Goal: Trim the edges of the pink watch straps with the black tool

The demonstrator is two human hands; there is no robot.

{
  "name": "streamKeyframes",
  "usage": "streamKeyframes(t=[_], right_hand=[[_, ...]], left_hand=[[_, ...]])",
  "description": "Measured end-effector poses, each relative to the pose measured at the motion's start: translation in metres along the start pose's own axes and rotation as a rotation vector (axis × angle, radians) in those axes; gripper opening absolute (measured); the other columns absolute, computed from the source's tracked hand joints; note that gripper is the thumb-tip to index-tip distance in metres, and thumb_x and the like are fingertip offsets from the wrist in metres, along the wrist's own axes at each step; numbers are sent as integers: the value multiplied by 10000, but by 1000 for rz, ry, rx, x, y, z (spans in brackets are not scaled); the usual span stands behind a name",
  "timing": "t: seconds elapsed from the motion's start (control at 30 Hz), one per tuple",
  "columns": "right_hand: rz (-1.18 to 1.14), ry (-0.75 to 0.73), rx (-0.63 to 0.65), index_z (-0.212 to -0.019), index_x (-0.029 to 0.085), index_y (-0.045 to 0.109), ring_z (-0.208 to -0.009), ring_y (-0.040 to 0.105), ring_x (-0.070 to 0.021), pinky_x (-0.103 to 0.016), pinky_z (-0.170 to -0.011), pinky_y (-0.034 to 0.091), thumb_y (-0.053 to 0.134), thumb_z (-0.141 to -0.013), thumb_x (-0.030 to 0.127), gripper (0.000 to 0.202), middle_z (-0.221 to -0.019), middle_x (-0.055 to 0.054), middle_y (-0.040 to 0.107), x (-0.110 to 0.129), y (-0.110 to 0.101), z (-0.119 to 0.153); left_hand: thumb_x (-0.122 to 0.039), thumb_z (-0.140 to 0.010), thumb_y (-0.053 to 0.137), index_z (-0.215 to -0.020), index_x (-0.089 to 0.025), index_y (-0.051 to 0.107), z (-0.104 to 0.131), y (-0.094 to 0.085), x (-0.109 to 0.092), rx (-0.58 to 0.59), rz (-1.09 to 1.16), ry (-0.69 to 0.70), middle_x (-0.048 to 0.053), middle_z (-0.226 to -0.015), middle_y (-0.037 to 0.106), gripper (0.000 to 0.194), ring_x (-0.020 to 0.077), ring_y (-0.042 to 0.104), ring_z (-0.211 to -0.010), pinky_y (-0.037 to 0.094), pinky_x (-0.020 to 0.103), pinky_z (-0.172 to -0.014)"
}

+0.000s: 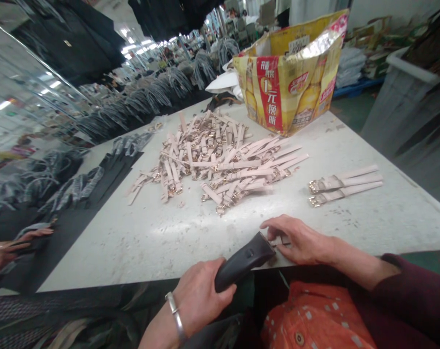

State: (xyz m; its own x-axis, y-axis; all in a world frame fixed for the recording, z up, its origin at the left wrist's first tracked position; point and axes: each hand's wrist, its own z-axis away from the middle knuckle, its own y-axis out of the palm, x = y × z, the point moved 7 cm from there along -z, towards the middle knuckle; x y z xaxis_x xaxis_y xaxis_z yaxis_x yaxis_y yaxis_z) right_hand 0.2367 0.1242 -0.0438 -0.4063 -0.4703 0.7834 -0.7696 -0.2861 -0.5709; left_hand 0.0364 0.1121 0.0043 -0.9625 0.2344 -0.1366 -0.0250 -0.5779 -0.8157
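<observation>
A black electric hair clipper (pixel 242 261) is wrapped in my left hand (pixel 200 298), its head tilted up toward the right. My right hand (pixel 302 240) pinches a small pale strap (pixel 283 239) right at the clipper's head, over the table's front edge. Most of this strap is hidden by the fingers. Ahead lies a heap of pale pink buckle straps (pixel 212 150) with gold-coloured buckles. To the right, several similar straps (pixel 345 184) lie side by side, apart from the heap.
A yellow beer carton (pixel 289 82) stands at the back of the white table (pixel 162 242). Dark panels with wrapped handles (pixel 82 189) lie along the left. A co-worker's hands (pixel 16 249) are at the left edge. A large grey bin (pixel 398 106) stands beyond the right edge.
</observation>
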Motion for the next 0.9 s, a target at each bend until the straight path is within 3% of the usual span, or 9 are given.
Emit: streamKeyframes(t=[0.13, 0.27, 0.33, 0.53, 0.7, 0.9], right_hand=[[78, 3, -4, -1205, 179, 476, -907, 546, -178, -316, -845, 414, 531, -650, 36, 576, -980, -46, 619, 1, -1, 2], [257, 112, -49, -925, 170, 609, -887, 514, -223, -359, -799, 403, 637, -690, 163, 236, -895, -70, 602, -5, -11, 3], [251, 96, -19, -866, 174, 623, -855, 504, -217, -354, -778, 402, 643, -715, 191, 154, -839, -62, 592, -6, -12, 4], [130, 7, 15, -1017, 168, 623, -893, 490, -213, -341, -783, 420, 617, -753, 142, 265, -884, -80, 588, -7, -14, 7], [106, 16, -15, -1117, 144, 574, -930, 497, -225, -360, -812, 431, 631, -719, 130, 403, -950, -94, 610, -13, -13, 9], [45, 50, -38, -1205, 172, 535, -929, 531, -203, -328, -815, 442, 623, -702, 92, 516, -977, -79, 615, -14, -14, 10]], left_hand=[[-384, -742, 497, -754, -219, 574, 5, -1, -3, 11, -59, -52, 4, -675, 632, 182, 145, 593, -631, 369, 217, -582], [-377, -774, 454, -828, -226, 582, 8, 1, -10, -3, -164, -59, 26, -727, 658, 205, 180, 632, -692, 396, 241, -605], [-363, -789, 432, -872, -234, 575, 10, 2, -13, -13, -206, -67, 32, -741, 668, 210, 202, 647, -717, 408, 259, -613], [-295, -796, 468, -995, -234, 546, 20, 2, -28, 22, -288, -172, 50, -832, 683, 222, 238, 655, -853, 436, 305, -714], [-283, -801, 535, -1035, -234, 521, 25, -2, -40, 91, -312, -226, 75, -947, 674, 240, 252, 647, -899, 446, 342, -765], [-265, -805, 529, -1018, -225, 526, 26, 0, -42, 144, -302, -237, 80, -999, 664, 217, 234, 640, -919, 456, 305, -744]])
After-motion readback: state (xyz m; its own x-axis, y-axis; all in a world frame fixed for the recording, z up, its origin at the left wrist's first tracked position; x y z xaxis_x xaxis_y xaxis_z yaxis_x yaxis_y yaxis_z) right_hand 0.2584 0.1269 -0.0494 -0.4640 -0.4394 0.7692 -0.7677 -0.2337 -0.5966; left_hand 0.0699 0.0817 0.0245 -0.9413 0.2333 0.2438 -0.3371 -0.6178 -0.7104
